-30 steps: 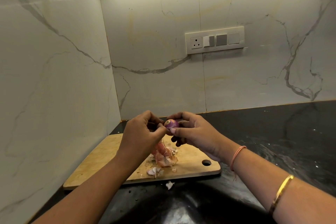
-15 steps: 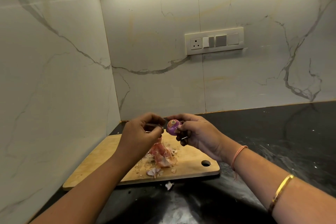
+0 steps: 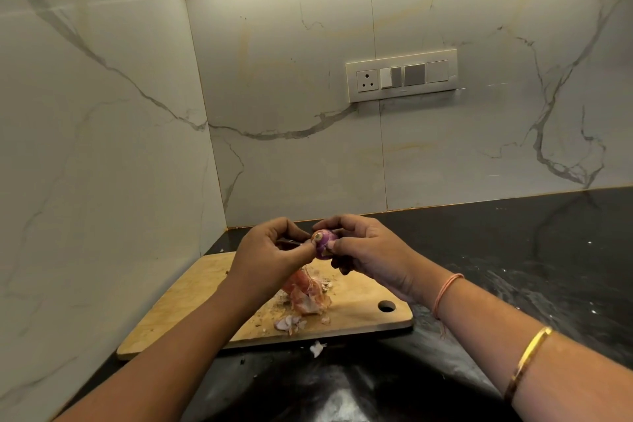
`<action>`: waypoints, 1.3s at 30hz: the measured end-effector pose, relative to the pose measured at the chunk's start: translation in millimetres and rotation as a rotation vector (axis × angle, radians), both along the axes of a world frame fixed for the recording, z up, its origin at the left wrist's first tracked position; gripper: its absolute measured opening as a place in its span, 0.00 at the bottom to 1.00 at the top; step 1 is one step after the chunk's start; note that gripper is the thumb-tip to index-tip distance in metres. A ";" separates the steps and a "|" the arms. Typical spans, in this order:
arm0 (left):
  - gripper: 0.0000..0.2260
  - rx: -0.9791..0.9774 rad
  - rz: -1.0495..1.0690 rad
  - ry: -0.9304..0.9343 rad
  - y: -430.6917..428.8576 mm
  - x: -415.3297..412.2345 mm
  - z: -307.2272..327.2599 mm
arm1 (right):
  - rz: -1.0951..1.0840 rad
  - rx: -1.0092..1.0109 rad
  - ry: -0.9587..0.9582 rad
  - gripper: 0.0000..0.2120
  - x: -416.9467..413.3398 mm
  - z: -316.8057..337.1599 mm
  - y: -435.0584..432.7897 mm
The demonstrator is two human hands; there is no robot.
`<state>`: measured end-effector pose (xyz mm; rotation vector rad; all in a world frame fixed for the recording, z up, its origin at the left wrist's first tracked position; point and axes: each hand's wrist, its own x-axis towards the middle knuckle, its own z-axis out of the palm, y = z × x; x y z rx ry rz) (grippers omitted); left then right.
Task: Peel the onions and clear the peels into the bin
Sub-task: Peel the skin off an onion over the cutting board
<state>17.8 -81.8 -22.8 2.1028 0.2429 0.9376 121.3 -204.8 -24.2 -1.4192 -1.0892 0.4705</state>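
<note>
Nearest the camera, just off the front edge of the cutting board [image 3: 191, 312], I note one white peel scrap [image 3: 317, 348] lying on the black counter [image 3: 513, 250].

On the cutting board, around its middle, sits a pile of peels [image 3: 306, 295]: pinkish papery skins heaped up, paler bits and crumbs scattered toward the front edge. The board's hanging hole [image 3: 386, 306] is at its right front corner.

Above the board's middle, clear of its surface, both hands meet round the onion [image 3: 323, 243]. It is small and purple, mostly bare of skin, with a pale cut end facing up and left. The right hand [image 3: 370, 250] holds it, thumb on the near side and fingers curled over the top and far side. The left hand [image 3: 270, 257] is curled too, thumb and forefinger pinching at the onion's left end. A thin dark strip shows inside that curl; I cannot tell what it is.

The right forearm carries an orange thread [image 3: 445, 291] at the wrist and a gold bangle [image 3: 529, 363] nearer the camera.

Behind the board, the counter runs to a marble wall. High on it, up and right of the board, is a switch plate [image 3: 400, 75] with a socket.
</note>
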 end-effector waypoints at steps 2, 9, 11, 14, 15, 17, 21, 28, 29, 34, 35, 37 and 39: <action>0.02 0.026 0.016 0.000 -0.2 0.4 -0.1 | -0.005 -0.002 -0.003 0.11 0.2 -0.4 0.4; 0.08 0.202 0.118 -0.021 5.0 3.0 -3.4 | 0.016 0.003 0.014 0.10 -1.8 -0.9 1.1; 0.10 0.221 0.109 -0.032 4.6 2.2 -3.4 | 0.019 0.017 0.035 0.10 -1.3 -0.5 0.7; 0.09 0.187 0.048 -0.054 2.0 0.0 -2.8 | 0.018 0.027 0.065 0.10 0.4 -0.3 0.8; 0.08 0.172 0.029 -0.056 1.0 -0.5 -2.9 | 0.016 0.029 0.071 0.10 0.8 -0.3 0.9; 0.05 0.178 0.026 -0.053 0.1 -0.7 -3.9 | 0.017 0.031 0.065 0.11 0.3 -0.6 1.2; 0.07 0.191 0.054 -0.057 0.9 1.6 -4.9 | 0.009 0.018 0.008 0.11 -1.3 -1.0 0.8; 0.10 0.233 0.088 -0.109 1.6 1.8 -4.5 | 0.065 0.051 0.082 0.12 -3.2 -0.3 1.5; 0.10 0.230 0.081 -0.115 1.0 1.4 -4.7 | 0.057 0.059 0.085 0.11 -2.7 -0.3 1.9; 0.08 0.174 0.019 -0.126 -2.8 1.1 -5.7 | -0.005 0.073 0.048 0.09 1.0 -2.1 3.5; 0.08 0.183 0.021 -0.128 -2.7 1.6 -5.8 | -0.016 0.076 0.032 0.10 1.6 -2.6 3.7; 0.08 0.195 0.038 -0.129 -1.4 2.9 -5.8 | -0.040 0.076 -0.013 0.12 1.9 -3.7 4.0; 0.09 0.210 0.064 -0.120 1.3 4.1 -6.1 | -0.069 0.069 -0.081 0.15 1.3 -4.7 4.3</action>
